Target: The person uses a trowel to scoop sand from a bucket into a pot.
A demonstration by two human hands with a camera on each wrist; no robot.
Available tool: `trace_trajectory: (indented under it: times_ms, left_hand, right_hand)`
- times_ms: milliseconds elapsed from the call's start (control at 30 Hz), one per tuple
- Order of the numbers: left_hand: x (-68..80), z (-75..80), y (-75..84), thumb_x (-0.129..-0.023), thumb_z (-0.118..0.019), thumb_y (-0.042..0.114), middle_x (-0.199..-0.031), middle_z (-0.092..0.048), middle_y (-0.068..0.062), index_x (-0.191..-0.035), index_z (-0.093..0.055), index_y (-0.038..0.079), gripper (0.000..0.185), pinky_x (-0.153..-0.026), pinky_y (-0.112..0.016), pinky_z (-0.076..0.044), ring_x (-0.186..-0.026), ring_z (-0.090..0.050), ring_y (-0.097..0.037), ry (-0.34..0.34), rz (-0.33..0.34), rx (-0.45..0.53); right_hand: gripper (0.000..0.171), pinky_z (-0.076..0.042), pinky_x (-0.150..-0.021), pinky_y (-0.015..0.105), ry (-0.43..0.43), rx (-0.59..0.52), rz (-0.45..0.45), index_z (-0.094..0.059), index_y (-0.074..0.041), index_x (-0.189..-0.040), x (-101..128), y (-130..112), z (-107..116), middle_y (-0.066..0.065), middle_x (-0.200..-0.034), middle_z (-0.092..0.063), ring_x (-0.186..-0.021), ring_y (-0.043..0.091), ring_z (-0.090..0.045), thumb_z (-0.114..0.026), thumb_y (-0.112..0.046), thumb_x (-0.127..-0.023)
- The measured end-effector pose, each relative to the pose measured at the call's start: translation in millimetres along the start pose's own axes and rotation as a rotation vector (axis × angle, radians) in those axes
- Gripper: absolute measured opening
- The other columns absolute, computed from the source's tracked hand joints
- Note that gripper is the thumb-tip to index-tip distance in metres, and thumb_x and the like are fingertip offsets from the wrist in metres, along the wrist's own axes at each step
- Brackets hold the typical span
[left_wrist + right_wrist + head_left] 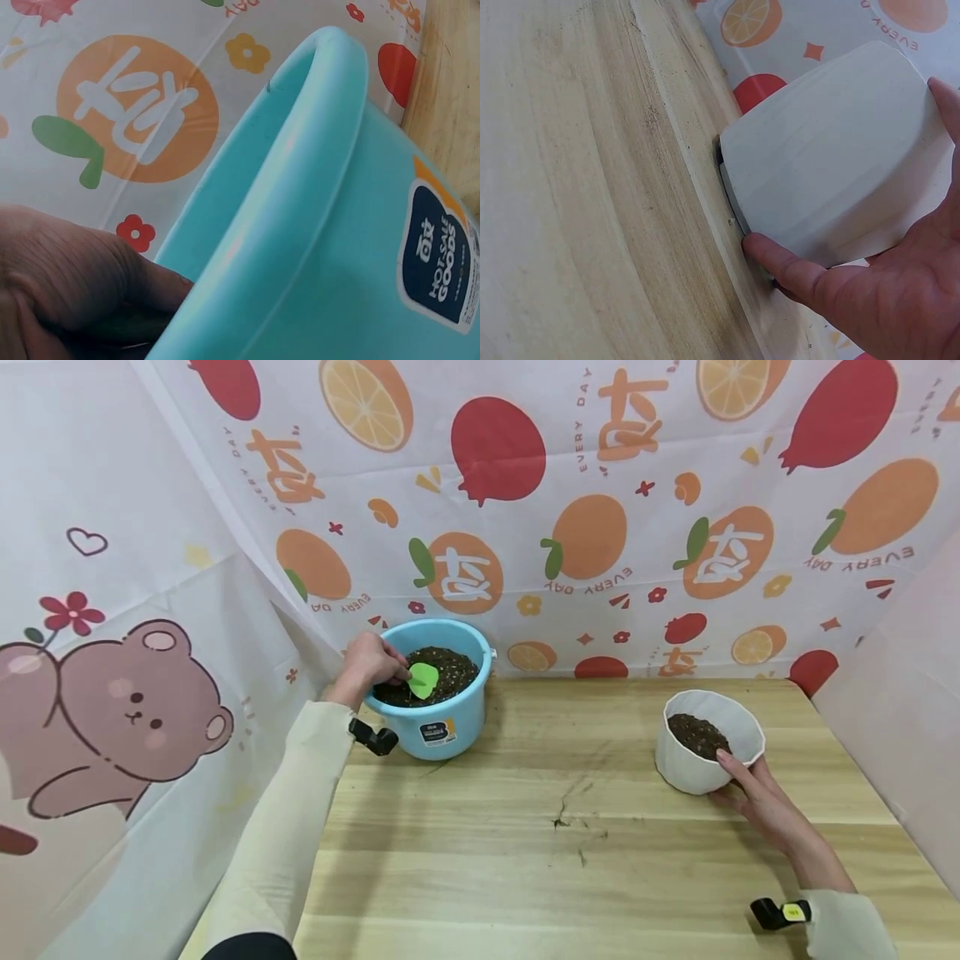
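Note:
On the left of the table a light-blue bucket (442,727) holds dark soil (457,672). My left hand (372,660) reaches over its rim and pinches a small green shovel (423,680), whose leaf-shaped blade lies over the soil. In the left wrist view the bucket wall (322,247) hides most of the fingers of that hand (82,277). At the right, a white flowerpot (693,775) has dark soil (697,735) inside. My right hand (765,797) grips the pot with the thumb at its rim and fingers low on its side, near the base.
The wooden table (525,877) has some scattered dark crumbs (558,821) in the middle. A fruit-print sheet (517,527) hangs along the back, and a bear-print sheet (112,568) closes off the left side. A pale sheet (900,693) stands at the right.

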State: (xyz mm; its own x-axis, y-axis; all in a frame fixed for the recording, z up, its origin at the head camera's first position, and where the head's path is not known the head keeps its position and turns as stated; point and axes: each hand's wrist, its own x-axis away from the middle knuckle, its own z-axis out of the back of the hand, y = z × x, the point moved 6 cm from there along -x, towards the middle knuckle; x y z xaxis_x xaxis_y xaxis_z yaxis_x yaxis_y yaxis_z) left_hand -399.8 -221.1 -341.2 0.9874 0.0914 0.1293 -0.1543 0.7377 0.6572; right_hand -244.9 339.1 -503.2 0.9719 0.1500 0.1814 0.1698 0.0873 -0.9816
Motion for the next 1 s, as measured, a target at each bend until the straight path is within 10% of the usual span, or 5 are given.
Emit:
trace_trajectory:
  times_ms: [1000]
  left_hand:
    - [2.5, -9.4, 7.0, -0.081, -0.08, 0.008, -0.073, -0.076, -0.009, -0.087, -0.08, 0.002, 0.009, -0.077, -0.037, -0.059, -0.073, -0.075, -0.026, 0.114, -0.044, -0.104]
  right_hand:
    - [0.073, -0.058, -0.091, 0.028, 0.015, 0.003, 0.03, 0.02, -0.029, -0.158, -1.2, 1.0, 1.1, 0.021, -0.163, 0.007, -0.146, 0.039, -0.015, -0.034, -0.039, -0.11]
